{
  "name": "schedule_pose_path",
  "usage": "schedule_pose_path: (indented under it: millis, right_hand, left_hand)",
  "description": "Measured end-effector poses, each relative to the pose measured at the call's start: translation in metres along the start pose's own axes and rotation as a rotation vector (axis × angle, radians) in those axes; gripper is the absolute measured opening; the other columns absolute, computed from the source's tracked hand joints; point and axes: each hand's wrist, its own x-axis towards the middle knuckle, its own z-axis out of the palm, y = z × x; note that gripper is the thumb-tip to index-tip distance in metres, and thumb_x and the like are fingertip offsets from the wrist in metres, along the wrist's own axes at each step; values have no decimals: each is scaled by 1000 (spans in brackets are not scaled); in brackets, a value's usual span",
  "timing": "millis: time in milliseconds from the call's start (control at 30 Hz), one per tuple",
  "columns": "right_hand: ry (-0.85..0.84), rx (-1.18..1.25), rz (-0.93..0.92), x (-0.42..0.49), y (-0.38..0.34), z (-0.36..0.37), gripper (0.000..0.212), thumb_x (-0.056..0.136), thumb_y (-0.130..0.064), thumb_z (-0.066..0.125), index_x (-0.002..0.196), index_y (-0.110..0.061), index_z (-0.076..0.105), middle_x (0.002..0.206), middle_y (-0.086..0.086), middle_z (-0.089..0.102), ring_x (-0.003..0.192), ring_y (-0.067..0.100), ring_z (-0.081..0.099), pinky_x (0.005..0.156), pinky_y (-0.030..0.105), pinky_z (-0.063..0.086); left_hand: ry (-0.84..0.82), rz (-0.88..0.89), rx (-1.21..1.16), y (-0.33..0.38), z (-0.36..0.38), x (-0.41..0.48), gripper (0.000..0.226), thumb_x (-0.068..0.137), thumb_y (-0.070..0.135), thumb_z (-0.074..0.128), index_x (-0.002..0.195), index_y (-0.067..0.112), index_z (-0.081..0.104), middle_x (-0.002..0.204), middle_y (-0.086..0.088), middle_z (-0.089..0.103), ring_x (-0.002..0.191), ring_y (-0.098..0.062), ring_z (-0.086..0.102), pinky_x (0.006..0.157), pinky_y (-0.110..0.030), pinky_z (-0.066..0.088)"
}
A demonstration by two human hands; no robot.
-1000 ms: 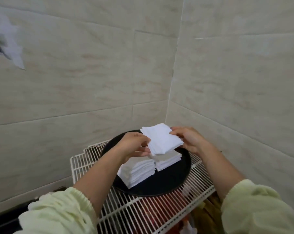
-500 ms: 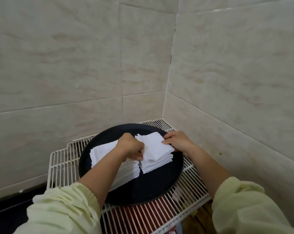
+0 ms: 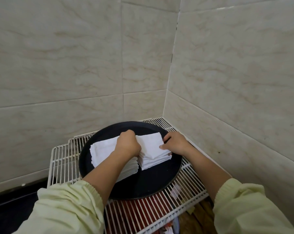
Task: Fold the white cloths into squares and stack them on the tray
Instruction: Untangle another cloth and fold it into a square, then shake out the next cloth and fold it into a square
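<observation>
I see both forearms reaching fwd over the black tray (image 3: 159, 183), which sits on a white wire rack (image 3: 61, 159). Left hand (image 3: 128, 144) curled, knuckles up, fingers pinching the top folded cloth (image 3: 149, 146) at its left edge; right hand (image 3: 175, 143) grips its right edge, thumb on top. 2 stacks on the tray: left stack (image 3: 104, 149), right stack (image 3: 153, 162), touching side by side.

Tray (image 3: 153, 186): round, black, on a white wire rack (image 3: 61, 159) in a tiled corner.
Right stack (image 3: 151, 157): folded white cloths on the tray.
Left stack (image 3: 104, 149): folded cloths touching the right stack.
Left hand (image 3: 127, 145): closed on the right stack's left edge.
Right hand (image 3: 175, 143): fingers gripping that stack's right edge.
Sleeves (image 3: 65, 210): pale yellow-green, nearest the camera.
</observation>
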Motion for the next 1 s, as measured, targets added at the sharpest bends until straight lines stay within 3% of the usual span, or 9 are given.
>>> schedule_pose_path:
  millis: [67,167,267,367,467,600,800,1000]
  right_hand:
    - [41,-154,-43,-2,-3,-2,23,77,-18,76,96,-11,65,86,-1,59,82,19,59,70,28,46]
    - [144,-254,-106,-4,-10,-3,23,79,-22,72,99,-13,63,89,-2,56,86,19,56,73,31,46]
    - [195,-233,-189,-8,-23,4,27,82,-28,72,103,-14,63,97,-1,57,89,18,56,76,29,45]
    - [200,-170,-275,-17,-44,18,27,84,-32,71,105,-16,64,103,-2,59,93,13,56,78,27,43]
    - [191,-108,-346,-31,-78,36,25,85,-30,70,104,-15,65,94,-4,60,87,12,57,77,27,45]
    - [145,-86,-471,-61,-133,74,22,86,-28,68,102,-13,65,93,-2,60,86,14,58,78,29,47]
    - [-31,-154,-626,-137,-212,180,30,85,-24,66,112,-11,62,107,6,62,101,23,58,84,29,43]
    - [-254,-157,-692,-237,-273,308,38,89,-26,65,123,-15,53,99,-2,52,90,16,52,81,30,44]
  left_hand:
    - [32,36,49,0,1,-4,26,77,5,65,62,10,43,73,-8,59,72,-26,59,53,-29,41]
    - [82,119,71,-2,-3,-10,6,81,11,63,83,7,59,84,-8,63,77,-26,58,61,-30,44]
    - [141,200,23,-9,-13,-19,24,85,14,60,108,14,65,98,-4,68,91,-24,63,73,-30,49]
    - [235,260,-7,-24,-31,-33,23,87,18,61,110,18,65,104,-1,65,95,-22,62,78,-31,49]
    - [308,277,-23,-49,-56,-50,24,89,23,61,112,19,64,111,0,62,95,-19,62,82,-34,51]
    - [368,217,-11,-100,-97,-81,23,88,21,59,110,18,65,113,-5,61,96,-25,63,84,-37,51]
    - [433,52,75,-223,-156,-166,26,89,23,58,114,17,63,117,-6,59,102,-25,60,87,-37,50]
    - [450,-153,170,-360,-194,-287,26,89,24,56,114,16,62,115,-5,56,108,-25,57,90,-36,48]
